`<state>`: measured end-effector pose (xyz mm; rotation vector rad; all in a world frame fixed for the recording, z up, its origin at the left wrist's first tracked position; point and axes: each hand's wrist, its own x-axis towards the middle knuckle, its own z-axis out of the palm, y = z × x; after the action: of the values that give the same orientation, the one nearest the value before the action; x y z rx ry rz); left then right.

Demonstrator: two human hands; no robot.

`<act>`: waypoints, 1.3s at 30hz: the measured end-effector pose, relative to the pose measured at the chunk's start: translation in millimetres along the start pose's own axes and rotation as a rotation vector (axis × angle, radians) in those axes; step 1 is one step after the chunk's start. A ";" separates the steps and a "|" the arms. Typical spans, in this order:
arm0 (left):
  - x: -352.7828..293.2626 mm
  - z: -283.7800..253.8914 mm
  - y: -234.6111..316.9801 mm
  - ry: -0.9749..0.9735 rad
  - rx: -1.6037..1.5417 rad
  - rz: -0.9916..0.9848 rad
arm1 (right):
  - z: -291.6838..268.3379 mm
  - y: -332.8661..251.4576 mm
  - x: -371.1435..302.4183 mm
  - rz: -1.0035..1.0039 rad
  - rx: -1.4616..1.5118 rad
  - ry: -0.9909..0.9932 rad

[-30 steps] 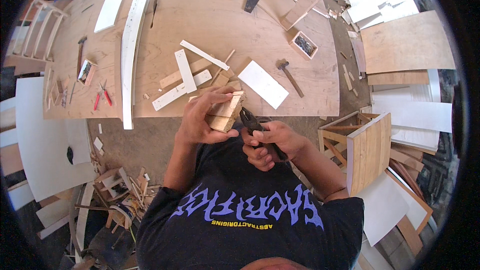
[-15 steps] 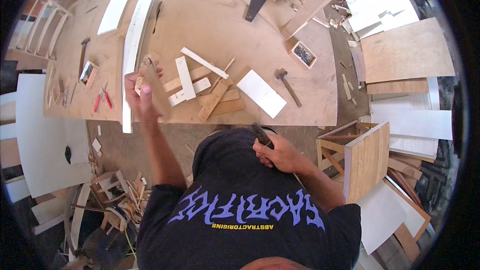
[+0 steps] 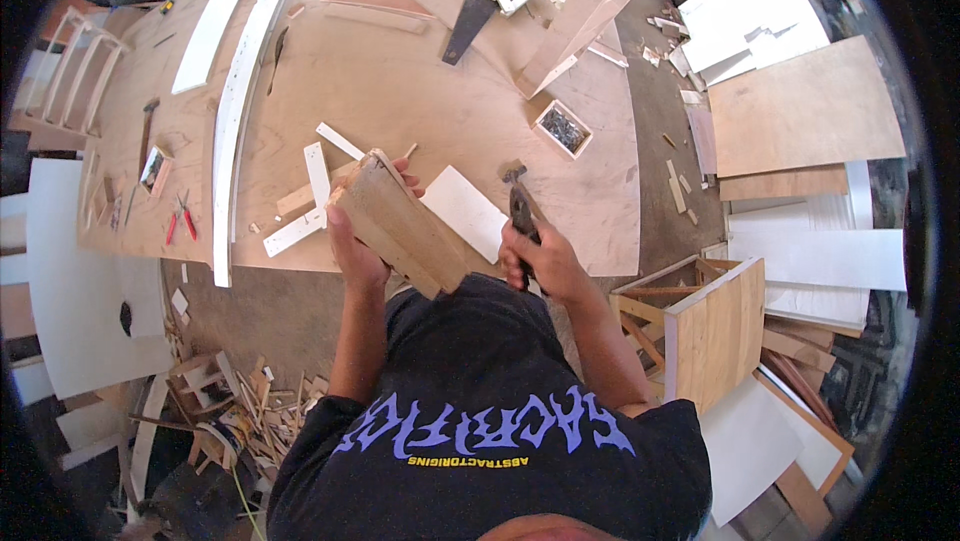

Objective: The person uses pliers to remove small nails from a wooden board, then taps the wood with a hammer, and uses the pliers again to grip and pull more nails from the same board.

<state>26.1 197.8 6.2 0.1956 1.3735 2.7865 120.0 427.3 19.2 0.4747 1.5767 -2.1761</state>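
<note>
Left grip (image 3: 358,259) wraps tan oblong wooden block (image 3: 405,226); right grip (image 3: 545,259), block's right, wraps black metal pliers (image 3: 521,213). Likely inspecting; next: align pliers.

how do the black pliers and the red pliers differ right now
The black pliers are gripped in the right hand; the red pliers lie on the table. The black pliers look dark all over where visible, while the red pliers have bright red handles. The red pliers' handles are spread; the black pliers' handles are mostly hidden by the hand. Both are hand tools.
</note>
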 end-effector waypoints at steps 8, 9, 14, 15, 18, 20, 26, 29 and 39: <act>8.7 12.5 -38.0 0.102 0.123 -0.257 | -140.3 43.3 121.3 0.030 0.199 0.303; 6.8 12.0 -40.9 0.128 0.131 -0.287 | -154.4 46.5 133.4 0.028 0.286 0.311; -5.7 34.8 -22.6 0.316 0.204 -0.196 | -230.1 65.7 177.5 0.095 0.634 0.238; -9.9 34.2 -20.3 0.362 0.201 -0.181 | -233.4 64.1 181.3 0.138 0.665 0.209; -20.8 31.0 -18.8 0.455 0.221 -0.114 | -235.7 51.8 184.0 0.231 0.782 0.157; -31.4 26.2 -19.3 0.514 0.191 -0.055 | -231.9 51.0 177.5 0.237 0.821 0.136; -46.1 22.7 -1.7 0.649 0.049 0.015 | -221.0 45.1 164.1 0.227 0.838 0.128; -49.4 8.8 8.3 0.634 -0.093 0.068 | -210.8 50.4 149.8 0.194 0.849 0.042; -52.3 -50.6 50.1 0.608 -0.264 0.266 | -31.4 35.0 42.0 -0.053 0.022 -0.194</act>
<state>73.1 123.1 10.2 -0.5602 1.0850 3.3845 103.0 442.2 -39.6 0.2232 1.4771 -2.2069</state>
